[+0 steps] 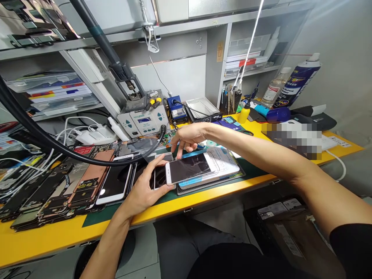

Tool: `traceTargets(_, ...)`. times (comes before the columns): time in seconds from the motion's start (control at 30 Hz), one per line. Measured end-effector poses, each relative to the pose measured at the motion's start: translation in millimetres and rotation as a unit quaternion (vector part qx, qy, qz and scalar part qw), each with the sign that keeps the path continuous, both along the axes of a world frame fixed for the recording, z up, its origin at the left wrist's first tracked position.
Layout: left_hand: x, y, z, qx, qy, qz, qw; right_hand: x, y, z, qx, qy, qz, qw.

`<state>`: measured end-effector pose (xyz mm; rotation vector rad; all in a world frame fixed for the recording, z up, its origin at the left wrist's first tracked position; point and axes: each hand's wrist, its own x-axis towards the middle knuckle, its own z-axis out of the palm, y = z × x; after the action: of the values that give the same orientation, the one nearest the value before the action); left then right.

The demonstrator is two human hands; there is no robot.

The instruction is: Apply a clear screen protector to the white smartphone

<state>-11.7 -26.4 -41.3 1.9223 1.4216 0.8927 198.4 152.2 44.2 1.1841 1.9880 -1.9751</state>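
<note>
A white phone (192, 167) with a dark screen lies on a stack of flat white panels (223, 164) over a dark mat (203, 185) on the yellow bench. My left hand (145, 190) is closed on the phone's left end, thumb below and fingers above. My right hand (187, 137) reaches in from the right, fingers bent down and touching the bench items just behind the phone's top edge; what the fingertips pinch, if anything, is hidden.
Several dismantled phones and back covers (87, 182) lie in a row at the left. A grey soldering station (143, 121), a thick black hose (58, 149), white cables, a spray can (296, 81), bottles and a tool holder (231, 101) stand behind. The bench's yellow front edge (203, 197) is close.
</note>
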Motion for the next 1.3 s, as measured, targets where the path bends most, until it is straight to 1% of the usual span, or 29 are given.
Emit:
traceTargets(0.2, 1, -1, -0.1, 0.002, 0.004, 0.003, 1.000, 5, -1, 1.5, 0.008, -0.004, -0.078, 0.997)
traceTargets(0.27, 1, 0, -0.8, 0.004, 0.005, 0.003, 1.000, 5, 0, 1.2, 0.007, -0.001, -0.071, 0.997)
traceTargets(0.4, 1, 1, -0.6, 0.006, 0.009, 0.002, 1.000, 7, 2, -0.4, -0.003, 0.004, -0.021, 1.000)
traceTargets(0.47, 1, 1, -0.1, 0.007, 0.013, 0.003, 1.000, 8, 2, -0.2, -0.003, 0.000, -0.027, 1.000)
traceTargets(0.57, 1, 2, 0.0, 0.004, 0.013, 0.003, 1.000, 10, 0, 1.5, 0.000, 0.000, -0.065, 0.998)
traceTargets(0.63, 1, 2, -0.2, 0.003, 0.011, 0.001, 1.000, 11, -1, 2.8, -0.005, 0.002, -0.066, 0.998)
traceTargets(0.83, 1, 1, 0.4, 0.012, 0.015, -0.003, 1.000, 14, -2, 3.6, -0.006, 0.009, -0.005, 1.000)
traceTargets(1.03, 1, 1, -0.4, 0.015, 0.028, 0.002, 0.999, 17, 3, 3.7, -0.004, -0.007, 0.020, 1.000)
traceTargets(1.13, 1, 1, -0.8, 0.016, 0.036, 0.005, 0.999, 18, 4, 3.5, 0.012, -0.018, 0.016, 1.000)
traceTargets(1.3, 2, 0, -0.1, 0.017, 0.044, 0.008, 0.999, 20, 2, 3.1, 0.026, -0.035, -0.018, 0.999)
